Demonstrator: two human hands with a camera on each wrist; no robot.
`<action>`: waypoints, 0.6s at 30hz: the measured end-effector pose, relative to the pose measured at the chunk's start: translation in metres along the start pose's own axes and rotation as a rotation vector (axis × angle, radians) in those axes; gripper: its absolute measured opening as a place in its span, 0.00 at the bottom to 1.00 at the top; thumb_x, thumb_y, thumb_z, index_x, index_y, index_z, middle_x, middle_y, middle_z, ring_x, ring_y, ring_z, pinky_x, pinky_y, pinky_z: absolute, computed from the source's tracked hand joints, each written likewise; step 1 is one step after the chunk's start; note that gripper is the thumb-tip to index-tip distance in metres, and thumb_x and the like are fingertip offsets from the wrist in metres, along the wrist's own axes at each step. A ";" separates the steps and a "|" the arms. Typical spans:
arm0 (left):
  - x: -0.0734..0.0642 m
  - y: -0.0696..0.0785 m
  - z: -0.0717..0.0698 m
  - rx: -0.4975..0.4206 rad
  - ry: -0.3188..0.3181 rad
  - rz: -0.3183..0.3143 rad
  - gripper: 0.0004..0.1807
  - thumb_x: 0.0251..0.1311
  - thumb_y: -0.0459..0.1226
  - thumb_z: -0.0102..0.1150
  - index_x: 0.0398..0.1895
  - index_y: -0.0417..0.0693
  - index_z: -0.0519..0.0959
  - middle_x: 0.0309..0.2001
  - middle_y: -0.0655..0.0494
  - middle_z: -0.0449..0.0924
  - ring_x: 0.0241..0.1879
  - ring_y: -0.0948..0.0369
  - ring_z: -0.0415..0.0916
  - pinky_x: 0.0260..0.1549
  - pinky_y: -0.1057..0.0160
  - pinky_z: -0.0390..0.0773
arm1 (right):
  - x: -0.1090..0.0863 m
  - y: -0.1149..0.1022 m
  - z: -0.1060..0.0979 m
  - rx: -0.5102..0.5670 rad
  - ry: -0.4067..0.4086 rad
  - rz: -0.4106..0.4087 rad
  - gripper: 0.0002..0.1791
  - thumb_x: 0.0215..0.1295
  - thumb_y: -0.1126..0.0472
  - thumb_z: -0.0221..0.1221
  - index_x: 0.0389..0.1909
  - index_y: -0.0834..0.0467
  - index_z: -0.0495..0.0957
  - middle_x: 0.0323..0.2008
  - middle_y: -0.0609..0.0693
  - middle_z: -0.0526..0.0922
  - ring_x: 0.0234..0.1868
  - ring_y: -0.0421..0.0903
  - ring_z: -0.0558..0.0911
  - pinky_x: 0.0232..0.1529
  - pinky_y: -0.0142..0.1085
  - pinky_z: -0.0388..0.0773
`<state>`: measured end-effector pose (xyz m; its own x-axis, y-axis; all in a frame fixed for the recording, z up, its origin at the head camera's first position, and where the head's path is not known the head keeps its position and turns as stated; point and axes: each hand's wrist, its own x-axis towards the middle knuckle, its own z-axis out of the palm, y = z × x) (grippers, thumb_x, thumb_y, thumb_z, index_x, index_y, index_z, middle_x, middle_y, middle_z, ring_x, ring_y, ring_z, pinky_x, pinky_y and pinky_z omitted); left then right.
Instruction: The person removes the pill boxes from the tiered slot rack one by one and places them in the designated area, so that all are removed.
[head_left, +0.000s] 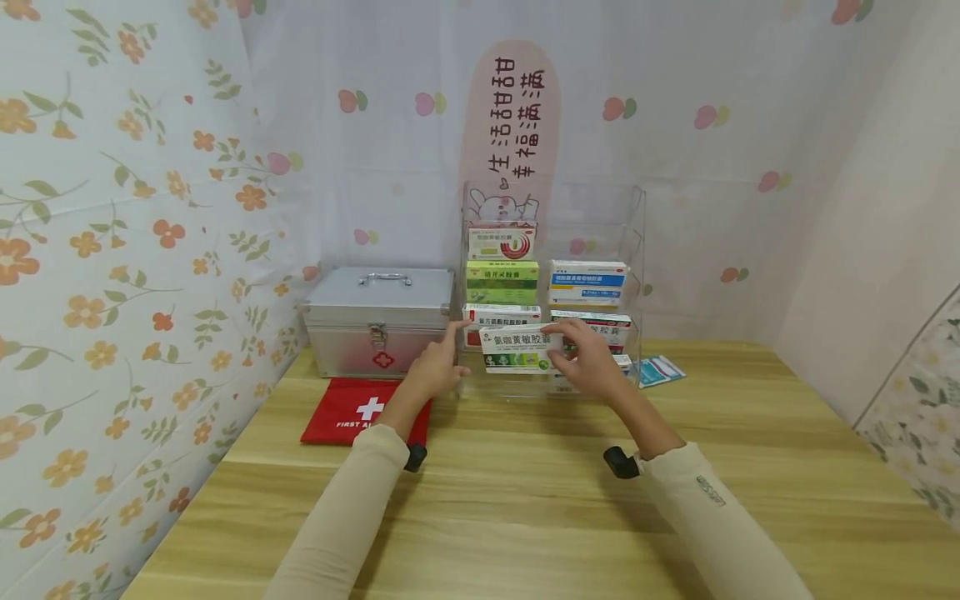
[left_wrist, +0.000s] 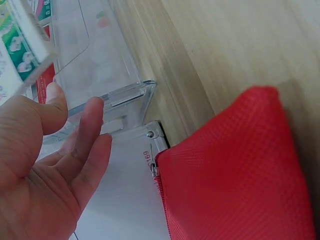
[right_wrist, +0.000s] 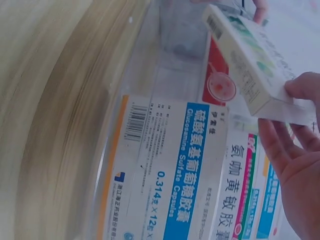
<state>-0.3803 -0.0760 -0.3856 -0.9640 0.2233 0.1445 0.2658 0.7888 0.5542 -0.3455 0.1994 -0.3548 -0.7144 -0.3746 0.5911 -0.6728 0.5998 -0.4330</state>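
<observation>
My right hand (head_left: 588,358) pinches a white and green medicine box (head_left: 517,350) at its right end, thumb on one side and fingers on the other. The box is held upright in front of a clear acrylic display rack (head_left: 637,250). My left hand (head_left: 437,367) is beside the rack's left edge, its index finger near a white and red medicine box (head_left: 502,317) on a tier. In the left wrist view its fingers are spread and loosely bent around nothing. A glucosamine capsule box (right_wrist: 165,170) stands upright in the rack, close to the right hand.
Other boxes stand on the rack's tiers, including a green one (head_left: 502,283) and a blue and white one (head_left: 588,283). A silver first-aid case (head_left: 378,312) stands left, with a red first-aid pouch (head_left: 330,408) before it. A blue packet (head_left: 660,371) lies right of the rack.
</observation>
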 end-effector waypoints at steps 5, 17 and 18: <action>-0.001 -0.001 0.000 -0.001 0.003 0.010 0.51 0.60 0.35 0.69 0.75 0.72 0.46 0.29 0.47 0.76 0.26 0.53 0.73 0.24 0.57 0.71 | -0.007 -0.003 -0.006 0.088 0.046 0.041 0.18 0.63 0.69 0.64 0.55 0.60 0.79 0.53 0.56 0.79 0.43 0.51 0.80 0.39 0.41 0.82; 0.000 -0.002 0.003 -0.018 0.026 0.016 0.50 0.59 0.34 0.69 0.74 0.72 0.47 0.33 0.44 0.78 0.28 0.52 0.75 0.24 0.55 0.72 | -0.028 -0.009 -0.016 0.261 0.014 0.171 0.17 0.63 0.67 0.66 0.53 0.63 0.80 0.53 0.61 0.80 0.43 0.54 0.83 0.40 0.31 0.81; 0.000 -0.002 0.003 -0.017 0.026 0.017 0.50 0.59 0.34 0.69 0.74 0.72 0.47 0.33 0.45 0.78 0.28 0.52 0.75 0.24 0.55 0.72 | -0.031 -0.010 -0.016 0.279 0.003 0.194 0.17 0.63 0.67 0.66 0.53 0.64 0.80 0.53 0.62 0.80 0.43 0.54 0.83 0.40 0.31 0.81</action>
<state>-0.3807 -0.0761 -0.3890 -0.9594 0.2212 0.1751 0.2820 0.7752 0.5653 -0.3139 0.2166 -0.3575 -0.8339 -0.2697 0.4815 -0.5514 0.4431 -0.7068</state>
